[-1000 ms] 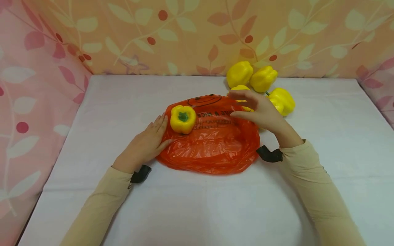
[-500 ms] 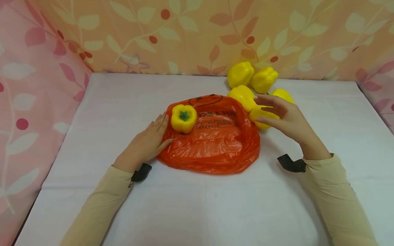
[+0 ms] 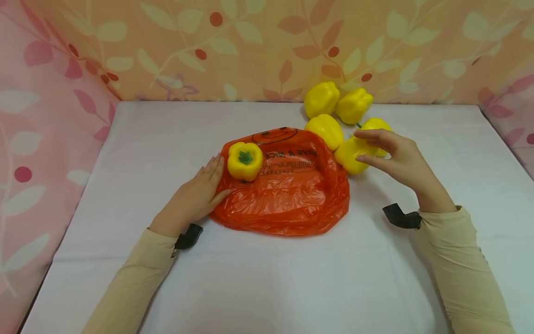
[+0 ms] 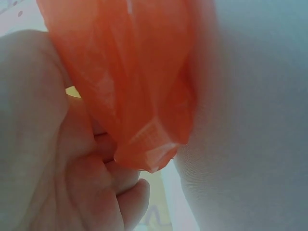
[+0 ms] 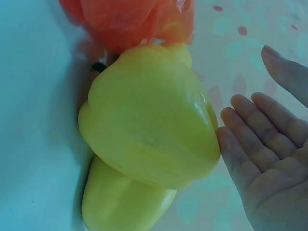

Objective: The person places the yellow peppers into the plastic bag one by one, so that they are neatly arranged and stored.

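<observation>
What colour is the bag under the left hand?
Orange, with black print; the bag shows best in the head view.

Rear yellow pepper (image 3: 377, 126) partly hidden behind right hand (image 3: 396, 155) in head view. Orange bag (image 4: 130, 82) blurred and cropped in left wrist view. Lower pepper (image 5: 122, 204) cut off at bottom edge in right wrist view.
</observation>
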`<action>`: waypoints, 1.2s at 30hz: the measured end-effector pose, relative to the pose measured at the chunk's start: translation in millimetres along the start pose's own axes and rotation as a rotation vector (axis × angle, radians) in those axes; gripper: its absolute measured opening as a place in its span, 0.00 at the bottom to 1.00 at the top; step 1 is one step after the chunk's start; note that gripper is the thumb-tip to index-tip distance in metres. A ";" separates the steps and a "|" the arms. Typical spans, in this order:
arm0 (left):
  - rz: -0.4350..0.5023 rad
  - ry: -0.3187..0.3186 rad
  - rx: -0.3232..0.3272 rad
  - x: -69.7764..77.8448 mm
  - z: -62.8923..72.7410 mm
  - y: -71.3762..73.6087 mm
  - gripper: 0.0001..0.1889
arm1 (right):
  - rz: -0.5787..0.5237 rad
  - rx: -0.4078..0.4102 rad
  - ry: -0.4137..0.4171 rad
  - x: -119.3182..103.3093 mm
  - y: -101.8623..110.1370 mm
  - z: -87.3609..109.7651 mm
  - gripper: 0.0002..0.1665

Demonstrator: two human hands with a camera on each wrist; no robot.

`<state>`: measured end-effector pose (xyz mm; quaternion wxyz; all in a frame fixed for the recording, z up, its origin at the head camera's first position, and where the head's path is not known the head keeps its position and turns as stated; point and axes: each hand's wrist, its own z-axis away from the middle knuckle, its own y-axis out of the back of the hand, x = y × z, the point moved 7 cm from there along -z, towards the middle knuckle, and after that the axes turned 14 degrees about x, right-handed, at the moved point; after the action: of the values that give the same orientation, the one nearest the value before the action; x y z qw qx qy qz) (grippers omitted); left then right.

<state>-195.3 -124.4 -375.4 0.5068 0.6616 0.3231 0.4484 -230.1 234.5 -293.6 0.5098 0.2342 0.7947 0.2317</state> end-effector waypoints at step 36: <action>0.009 -0.018 0.022 -0.7 0.7 -0.8 0.42 | 0.395 -0.060 0.469 -1.6 -8.8 4.7 0.41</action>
<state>-194.8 -125.1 -376.4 0.5003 0.6727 0.3203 0.4411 -226.5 227.2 -299.5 0.2643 0.3092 0.8225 0.3974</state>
